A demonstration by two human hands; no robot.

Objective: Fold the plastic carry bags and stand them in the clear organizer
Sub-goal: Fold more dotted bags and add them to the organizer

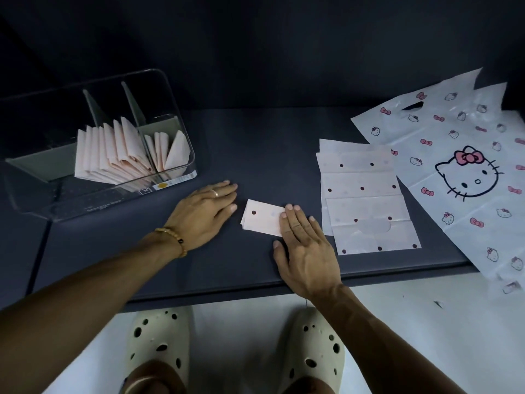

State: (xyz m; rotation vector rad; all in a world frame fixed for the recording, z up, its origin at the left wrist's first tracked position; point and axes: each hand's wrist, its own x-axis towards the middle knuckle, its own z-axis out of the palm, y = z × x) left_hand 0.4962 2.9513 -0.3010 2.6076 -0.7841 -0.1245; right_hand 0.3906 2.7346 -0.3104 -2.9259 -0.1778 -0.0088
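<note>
Clear plastic marked the left of the scene: the organizer [113, 155] sat on the dark table [255, 155], three compartments across. Its leftmost section looked bare, the middle one was packed with folded bags [110, 155] standing on edge, and the right one held only a few more [170, 152] — so a good part of the job seemed done, with room left.

Next came the left hand [204, 211], flat on the table with fingers straight, holding nothing and lying just beside the packet [262, 217]. That packet was a dotted bag folded down to a small rectangle, lying flat near the table's front edge. The right hand [305, 248] pressed on its right end with straight fingers, open rather than gripping — probably setting the last crease. By my reading this bag was all but folded and had yet to be stood in the organizer.

Further right lay a stack of dotted bags [366, 194], flattened but not folded small, and beyond them large cat-print bags [454, 155] spread out and hanging over the table's edge. Those were untouched work, so the task looked perhaps past halfway.
</note>
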